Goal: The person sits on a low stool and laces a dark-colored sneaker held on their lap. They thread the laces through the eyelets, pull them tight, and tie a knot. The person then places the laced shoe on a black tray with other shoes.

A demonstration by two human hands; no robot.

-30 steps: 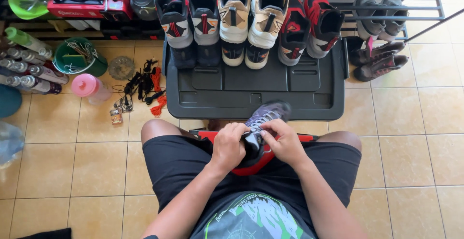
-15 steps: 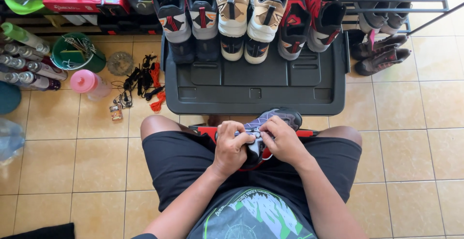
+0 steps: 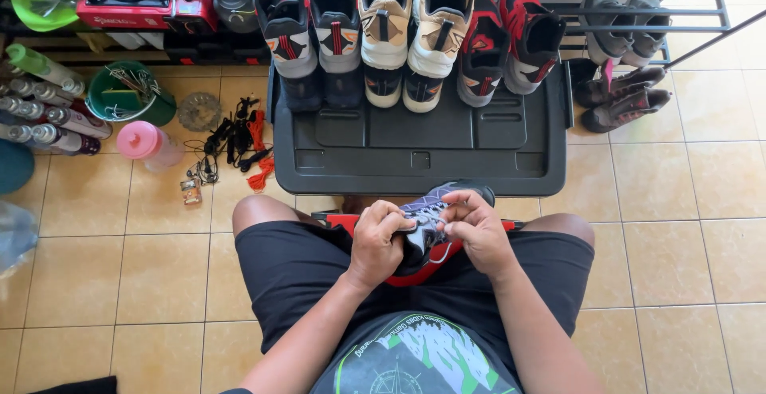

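Far out to the left of the two hands, on the tiled floor [image 3: 96,242], spray cans [image 3: 48,119] lie in a row, with a green bucket [image 3: 128,95] of wire beyond them and a pink-capped bottle [image 3: 144,143] just nearer. A tangle of black and orange cords [image 3: 239,143] lies between that bottle and the dark plastic lid [image 3: 423,151] that sits straight ahead of the hands.

The left hand [image 3: 377,242] is closed round the heel end of a grey and purple sneaker [image 3: 435,206]; its grip is wrapped tight, fingers curled over the shoe's side, so the shoe is held against the lap. The sneaker sits between both hands, toe pointing away from the person and up to the right, over a red stool edge [image 3: 415,274] that shows under the black shorts [image 3: 303,274].

The right hand [image 3: 477,230] touches the sneaker's upper from the right; its grip is pinched, thumb and fingertips drawn together at the laces, and a thin white lace end [image 3: 440,257] loops down just below it.

Beyond the hands, at the far edge of the lid, six shoes [image 3: 415,35] stand side by side, heels toward the person. Well off to the right of the right hand, a pair of dark brown shoes [image 3: 622,99] lies on the floor beside a metal rack [image 3: 654,11].
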